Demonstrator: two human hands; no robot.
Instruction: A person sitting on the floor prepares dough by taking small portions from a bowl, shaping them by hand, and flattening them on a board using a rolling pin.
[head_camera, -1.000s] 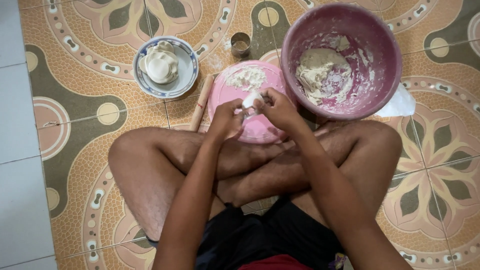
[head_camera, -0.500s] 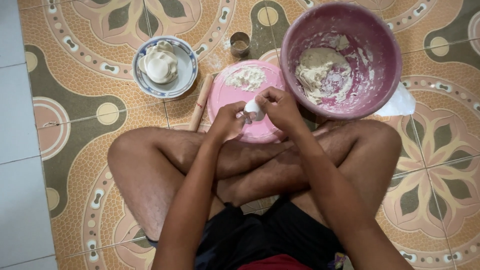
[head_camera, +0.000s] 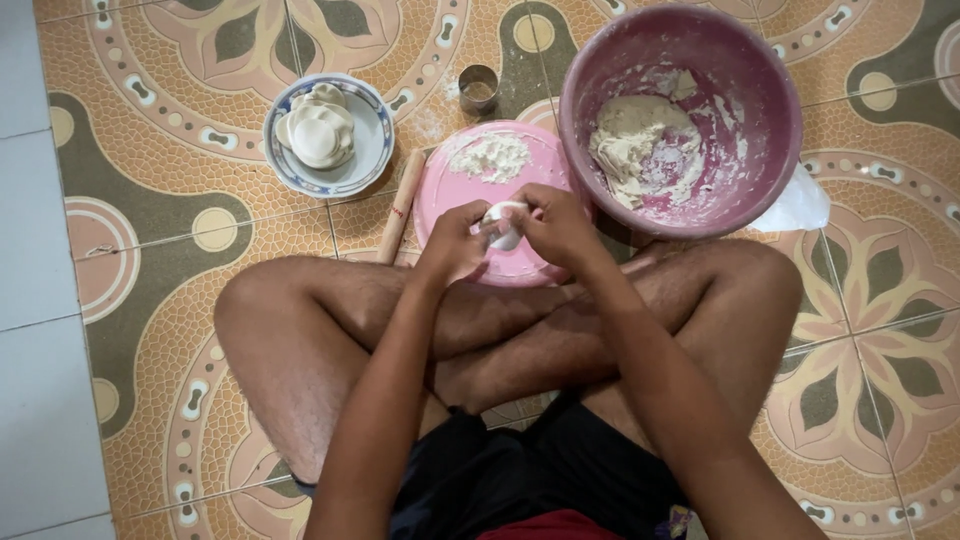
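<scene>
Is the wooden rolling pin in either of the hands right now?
No, the wooden rolling pin lies on the tiled floor beside the round pink board, while both hands hold a small white dough piece.

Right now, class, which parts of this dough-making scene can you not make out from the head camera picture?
- Piece of dough: mostly covered by the left hand and right hand; its full shape is hidden.
- Pink board: near edge hidden behind both hands.
- Rolling pin: lower end hidden behind the knee.
- White sheet: largely hidden by the pink basin.
- Metal ring: too small to tell its contents.
</scene>
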